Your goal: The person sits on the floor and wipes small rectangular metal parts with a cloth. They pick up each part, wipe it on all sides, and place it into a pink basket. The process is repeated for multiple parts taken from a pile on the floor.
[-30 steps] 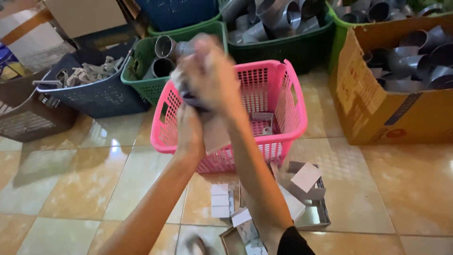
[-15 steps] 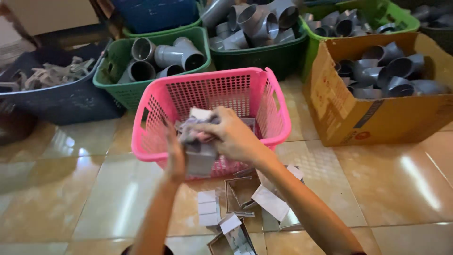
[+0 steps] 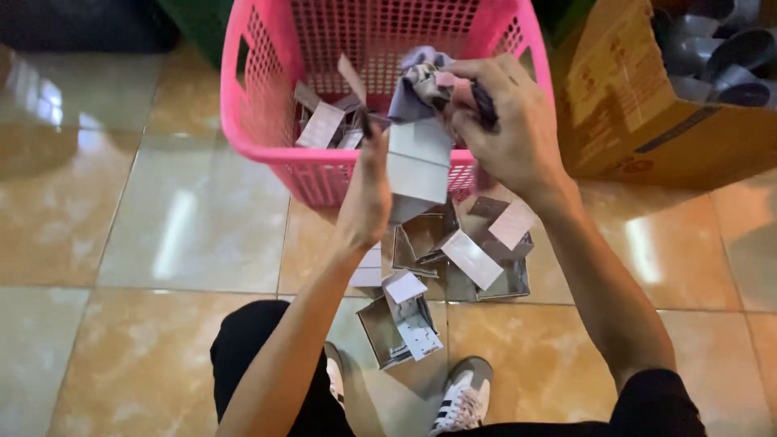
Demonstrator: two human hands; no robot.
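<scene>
We hold a small grey cardboard box upright btwn both hands, just over the near rim of the pink basket. Our left hand grips the box's left side from below, fingers closed on it, thumb up along the edge. Our right hand is at the box top, fingers curled tight and pinching a crumpled grey-purple plastic bag that sticks out of the box; sth dark shows in that grip too, can't tell what.

Inside the basket, behind the box, lie a few flat grey box pieces, loose and overlapping.

On the tiled floor just below our hands, touching the basket's near wall, sits a heap of open empty boxes, flaps up, tilted every which way. One more open box lies nearer us, btwn our shoes, w/ white-striped toe visible on the right one.

To the right of the basket, close beside it, stands a brown carton w/ grey pipe fittings inside. A green crate edge shows behind the basket at upper left.
</scene>
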